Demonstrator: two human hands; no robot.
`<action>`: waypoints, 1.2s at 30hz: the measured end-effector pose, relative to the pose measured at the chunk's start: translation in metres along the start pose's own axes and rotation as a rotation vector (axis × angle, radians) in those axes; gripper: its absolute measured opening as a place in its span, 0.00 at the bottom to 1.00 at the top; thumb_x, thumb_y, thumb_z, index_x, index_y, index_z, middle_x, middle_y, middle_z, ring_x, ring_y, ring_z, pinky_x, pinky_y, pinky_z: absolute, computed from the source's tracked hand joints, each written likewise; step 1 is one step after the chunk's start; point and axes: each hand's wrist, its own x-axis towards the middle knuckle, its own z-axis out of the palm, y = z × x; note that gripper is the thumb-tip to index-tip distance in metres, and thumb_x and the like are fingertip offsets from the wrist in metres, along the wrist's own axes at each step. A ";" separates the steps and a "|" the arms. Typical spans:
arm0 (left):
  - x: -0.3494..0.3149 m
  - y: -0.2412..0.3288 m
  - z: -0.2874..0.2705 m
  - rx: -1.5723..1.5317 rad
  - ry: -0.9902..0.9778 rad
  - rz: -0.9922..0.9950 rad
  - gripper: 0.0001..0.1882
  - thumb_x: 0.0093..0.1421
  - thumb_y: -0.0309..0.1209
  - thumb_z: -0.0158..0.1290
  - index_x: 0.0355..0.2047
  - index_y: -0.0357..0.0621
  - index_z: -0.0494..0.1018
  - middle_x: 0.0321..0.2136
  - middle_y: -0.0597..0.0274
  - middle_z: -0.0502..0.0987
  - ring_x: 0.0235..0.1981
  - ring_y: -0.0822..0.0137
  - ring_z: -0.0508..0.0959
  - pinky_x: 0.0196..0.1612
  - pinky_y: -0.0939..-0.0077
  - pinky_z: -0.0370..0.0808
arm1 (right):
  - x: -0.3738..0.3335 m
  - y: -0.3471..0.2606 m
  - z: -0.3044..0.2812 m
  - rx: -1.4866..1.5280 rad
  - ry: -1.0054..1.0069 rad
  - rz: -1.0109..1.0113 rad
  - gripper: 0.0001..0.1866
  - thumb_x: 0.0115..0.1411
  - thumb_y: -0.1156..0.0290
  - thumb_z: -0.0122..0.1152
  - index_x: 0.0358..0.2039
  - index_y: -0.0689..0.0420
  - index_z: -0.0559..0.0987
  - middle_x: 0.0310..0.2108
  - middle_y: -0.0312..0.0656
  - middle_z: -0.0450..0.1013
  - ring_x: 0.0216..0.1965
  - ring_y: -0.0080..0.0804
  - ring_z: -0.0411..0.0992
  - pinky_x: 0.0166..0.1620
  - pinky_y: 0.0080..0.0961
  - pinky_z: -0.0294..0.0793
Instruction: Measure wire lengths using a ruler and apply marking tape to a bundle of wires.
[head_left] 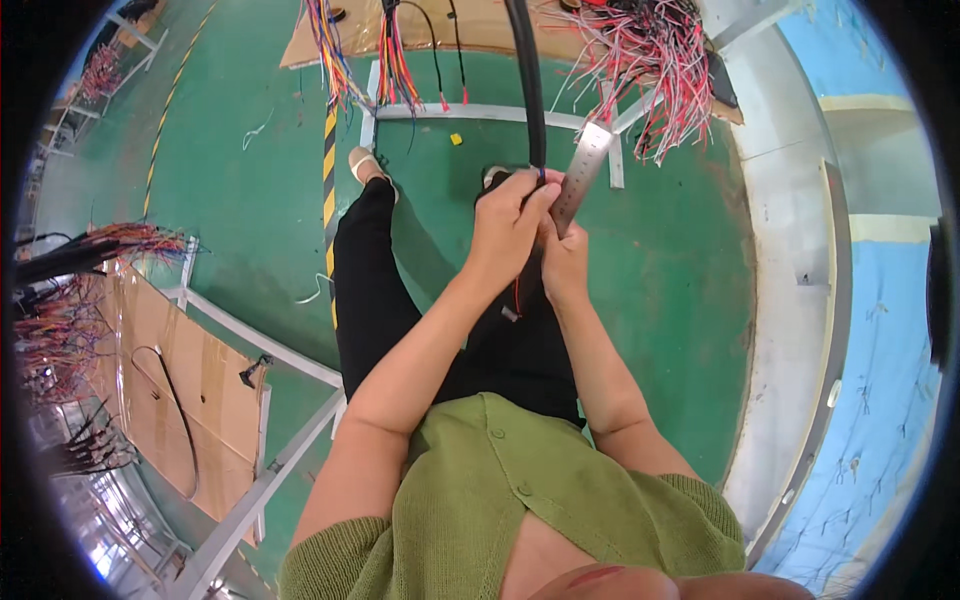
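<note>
My left hand (506,228) is closed around the lower end of a thick black cable (532,85), which runs down from the top of the view. Right beside it, my right hand (566,262) grips a steel ruler (586,160) that slants up and to the right along the cable. Fingers of both hands meet where cable and ruler come together, so the cable's end is partly hidden. Below the hands hangs a thin red wire (517,293) with a small pale end piece (510,315), over my black trousers.
Ahead stands a cardboard-topped bench (470,40) on a grey metal frame (450,112), with coloured wires (393,75) and a red-and-white wire bundle (665,60) hanging over its edge. Another cardboard-topped bench (190,400) is at left. Blue boards (870,400) line the right side.
</note>
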 end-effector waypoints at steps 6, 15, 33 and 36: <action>0.008 -0.064 -0.027 0.332 0.209 0.350 0.09 0.63 0.25 0.49 0.42 0.37 0.76 0.28 0.57 0.79 0.27 0.72 0.76 0.32 0.78 0.73 | -0.018 -0.025 -0.005 -0.370 0.040 -0.337 0.17 0.70 0.63 0.46 0.48 0.62 0.74 0.35 0.35 0.72 0.35 0.21 0.65 0.40 0.20 0.66; 0.006 -0.077 -0.068 -0.631 0.048 -0.144 0.14 0.70 0.32 0.42 0.47 0.35 0.71 0.25 0.72 0.69 0.28 0.79 0.67 0.33 0.85 0.67 | -0.003 -0.039 0.050 -0.390 -0.173 -0.315 0.14 0.67 0.68 0.51 0.49 0.61 0.73 0.33 0.34 0.72 0.32 0.19 0.69 0.37 0.17 0.70; -0.001 -0.120 -0.149 -0.509 0.226 -0.153 0.16 0.67 0.32 0.51 0.51 0.35 0.74 0.38 0.69 0.79 0.33 0.83 0.71 0.36 0.86 0.70 | 0.031 -0.006 0.140 -0.835 -0.567 -0.161 0.16 0.63 0.73 0.57 0.50 0.63 0.73 0.31 0.43 0.78 0.27 0.26 0.77 0.31 0.22 0.80; -0.003 -0.122 -0.150 -0.560 0.244 -0.175 0.16 0.67 0.33 0.51 0.50 0.34 0.74 0.37 0.70 0.79 0.34 0.82 0.72 0.38 0.85 0.71 | 0.032 -0.006 0.148 -0.859 -0.568 -0.190 0.14 0.63 0.73 0.57 0.48 0.64 0.74 0.30 0.43 0.77 0.27 0.25 0.77 0.30 0.22 0.80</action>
